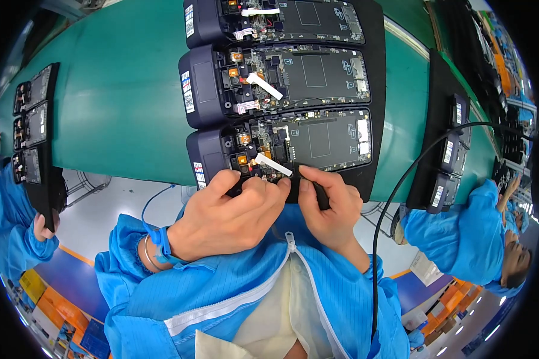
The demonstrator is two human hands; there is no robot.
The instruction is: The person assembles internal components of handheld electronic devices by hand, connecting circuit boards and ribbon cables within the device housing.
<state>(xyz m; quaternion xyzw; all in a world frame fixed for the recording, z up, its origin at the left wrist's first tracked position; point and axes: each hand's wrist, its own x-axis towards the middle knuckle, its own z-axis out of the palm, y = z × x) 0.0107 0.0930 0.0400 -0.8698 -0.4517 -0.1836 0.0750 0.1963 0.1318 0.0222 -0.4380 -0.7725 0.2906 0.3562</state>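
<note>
The nearest open handheld electronic device (pixel 335 140), with its circuit board exposed, lies across the bench in front of me. My left hand (pixel 230 212) has curled fingers against its near edge, by a white strip (pixel 273 164) lying slantwise over the board. Whatever those fingers may pinch is hidden behind them. My right hand (pixel 332 206) is closed on a slim black tool (pixel 322 196), gripped between thumb and fingers close to the same edge; its kind and tip are hidden. Two similar devices, a middle one (pixel 326 75) and a far one (pixel 320 21), lie beyond, each with a white strip.
A black tray (pixel 374 78) bears the devices on the green bench (pixel 120 113). Similar loaded trays stand at left (pixel 52 113) and right (pixel 422 161), near co-workers in blue. A black cable (pixel 395 197) arcs along my right side; a blue wrist cord (pixel 153 206) hangs at my left.
</note>
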